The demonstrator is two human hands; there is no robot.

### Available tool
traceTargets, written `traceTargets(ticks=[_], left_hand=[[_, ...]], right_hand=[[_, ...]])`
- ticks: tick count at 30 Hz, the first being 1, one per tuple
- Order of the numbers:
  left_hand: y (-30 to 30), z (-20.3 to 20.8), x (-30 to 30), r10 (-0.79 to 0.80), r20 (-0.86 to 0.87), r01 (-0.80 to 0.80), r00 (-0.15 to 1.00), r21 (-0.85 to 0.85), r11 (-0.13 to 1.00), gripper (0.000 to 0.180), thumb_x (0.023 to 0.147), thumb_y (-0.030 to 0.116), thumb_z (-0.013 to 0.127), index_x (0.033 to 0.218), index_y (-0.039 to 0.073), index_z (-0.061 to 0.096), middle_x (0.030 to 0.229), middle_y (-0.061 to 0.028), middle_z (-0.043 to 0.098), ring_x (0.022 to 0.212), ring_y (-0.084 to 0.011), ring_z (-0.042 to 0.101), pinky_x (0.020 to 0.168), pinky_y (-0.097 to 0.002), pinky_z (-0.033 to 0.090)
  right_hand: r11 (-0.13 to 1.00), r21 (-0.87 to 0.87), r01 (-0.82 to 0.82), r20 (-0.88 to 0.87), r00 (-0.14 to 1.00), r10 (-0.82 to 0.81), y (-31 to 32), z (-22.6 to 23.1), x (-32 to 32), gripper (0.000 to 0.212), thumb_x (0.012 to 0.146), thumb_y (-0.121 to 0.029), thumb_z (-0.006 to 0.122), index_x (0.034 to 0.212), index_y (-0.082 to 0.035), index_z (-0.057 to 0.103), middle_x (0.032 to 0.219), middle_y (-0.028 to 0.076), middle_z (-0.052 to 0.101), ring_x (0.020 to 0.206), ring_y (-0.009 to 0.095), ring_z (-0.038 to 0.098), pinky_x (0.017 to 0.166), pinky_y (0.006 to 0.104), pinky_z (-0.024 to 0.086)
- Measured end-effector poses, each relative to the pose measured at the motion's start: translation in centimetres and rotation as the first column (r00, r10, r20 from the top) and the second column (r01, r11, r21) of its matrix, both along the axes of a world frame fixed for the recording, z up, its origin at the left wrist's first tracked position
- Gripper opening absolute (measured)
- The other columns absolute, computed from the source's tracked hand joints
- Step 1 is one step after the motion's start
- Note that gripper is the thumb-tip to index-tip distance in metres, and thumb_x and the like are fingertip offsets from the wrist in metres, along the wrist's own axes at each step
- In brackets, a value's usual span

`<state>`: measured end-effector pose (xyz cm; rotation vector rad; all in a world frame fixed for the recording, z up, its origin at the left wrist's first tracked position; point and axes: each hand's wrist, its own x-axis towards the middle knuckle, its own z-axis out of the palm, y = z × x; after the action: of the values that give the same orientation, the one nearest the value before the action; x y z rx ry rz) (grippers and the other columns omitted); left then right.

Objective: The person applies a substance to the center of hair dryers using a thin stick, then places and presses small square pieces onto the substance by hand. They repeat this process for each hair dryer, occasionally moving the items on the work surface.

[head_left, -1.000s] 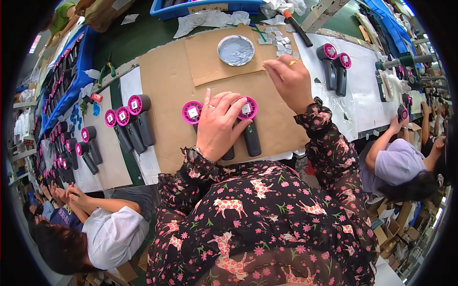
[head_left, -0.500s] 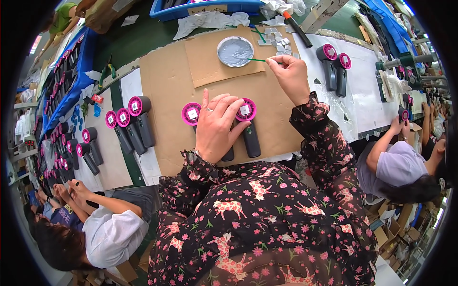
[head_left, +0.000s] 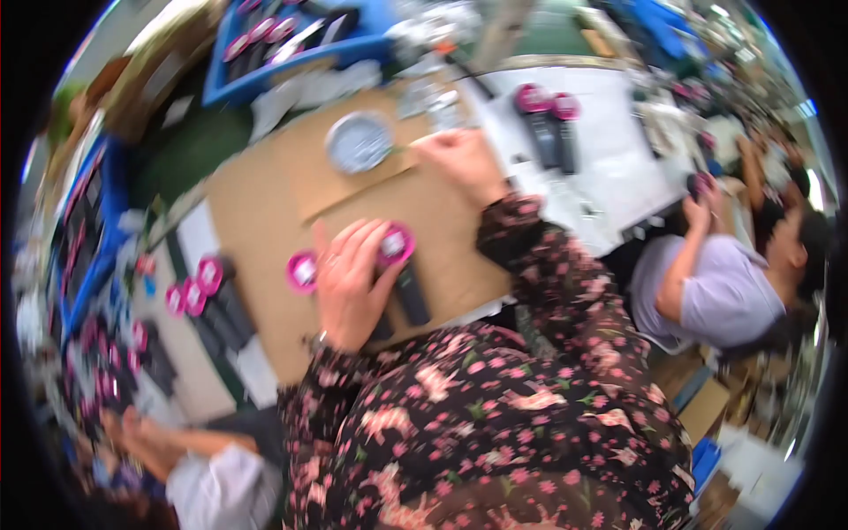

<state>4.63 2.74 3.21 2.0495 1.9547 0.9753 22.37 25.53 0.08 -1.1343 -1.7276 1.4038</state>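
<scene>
My left hand (head_left: 347, 287) rests over two hair-dryer-shaped devices with pink ring heads and dark handles, fingers spread. The left device (head_left: 302, 271) is partly covered by that hand; the right device (head_left: 412, 299) has its head beside my fingertips and thumb. Both lie on brown cardboard (head_left: 256, 238). Pinched in my right hand (head_left: 464, 163) is a thin green stick (head_left: 397, 150), blurred by motion. It points at a round white bowl (head_left: 330, 131) of grey paste; whether its tip touches the paste is hard to tell.
Three similar devices (head_left: 221, 309) lie at the left, two more (head_left: 555, 132) at the right. A blue bin (head_left: 300, 66) holds others at the back. Small pale squares (head_left: 443, 110) lie beyond my right hand. Co-workers sit at the right (head_left: 729, 283) and left (head_left: 221, 481).
The whole view has swung, so the table sits further left and tilted, with blur. Both hands keep about the same places over the cardboard; the green stick stays in my right hand.
</scene>
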Motion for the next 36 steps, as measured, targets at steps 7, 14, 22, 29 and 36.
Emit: traceTargets(ticks=[7,14,22,29,36], left_hand=[[-1.0,-1.1,0.1,-0.012,-0.049,0.013,0.999,0.011,1.000,0.057,0.091,0.015,0.087,0.144,0.007,0.068,0.140,-0.0126,0.072,0.136,-0.0337,0.065,0.136,-0.0596,0.023],[-0.7,-0.7,0.5,-0.006,-0.058,0.005,0.998,-0.008,1.000,0.059,0.092,0.014,0.086,0.147,0.007,0.066,0.142,-0.0117,0.071,0.138,-0.0326,0.064,0.138,-0.0610,0.017],[-0.7,-0.9,0.3,0.004,-0.054,-0.005,0.999,-0.001,1.000,0.060,0.092,0.013,0.085,0.148,0.007,0.065,0.141,-0.0117,0.071,0.138,-0.0321,0.064,0.138,-0.0615,0.016],[-0.8,-0.8,0.4,0.005,-0.057,-0.005,0.998,-0.012,1.000,0.060,0.092,0.013,0.085,0.148,0.007,0.064,0.142,-0.0115,0.071,0.137,-0.0320,0.064,0.138,-0.0620,0.016],[-0.8,-0.7,0.5,0.010,-0.054,-0.011,0.998,-0.019,1.000,0.059,0.092,0.013,0.085,0.148,0.007,0.065,0.142,-0.0114,0.071,0.137,-0.0315,0.064,0.138,-0.0625,0.015]], right_hand=[[0.994,0.073,0.086,-0.138,0.988,-0.075,0.5,-4.3,-4.2,0.022,0.090,-0.022,0.085,0.089,0.001,0.086,0.067,0.003,0.071,0.067,0.005,0.061,0.060,0.0315,0.050],[0.984,0.017,0.176,-0.181,0.969,-0.170,0.1,-2.9,-3.4,0.025,0.086,-0.022,0.086,0.084,0.002,0.084,0.062,0.009,0.069,0.059,0.011,0.064,0.058,0.0336,0.051],[0.984,-0.035,0.174,-0.230,0.957,-0.177,0.3,-2.7,-4.2,0.026,0.086,-0.023,0.086,0.083,0.002,0.084,0.061,0.011,0.070,0.057,0.014,0.066,0.058,0.0345,0.053],[0.987,-0.027,0.156,-0.237,0.959,-0.158,0.0,-2.6,-3.9,0.025,0.085,-0.023,0.087,0.084,0.002,0.085,0.061,0.010,0.070,0.057,0.013,0.065,0.058,0.0337,0.052],[0.987,-0.055,0.150,-0.236,0.959,-0.159,-0.4,-2.4,-3.6,0.025,0.085,-0.023,0.088,0.084,0.002,0.085,0.060,0.010,0.070,0.057,0.012,0.064,0.058,0.0331,0.052]])
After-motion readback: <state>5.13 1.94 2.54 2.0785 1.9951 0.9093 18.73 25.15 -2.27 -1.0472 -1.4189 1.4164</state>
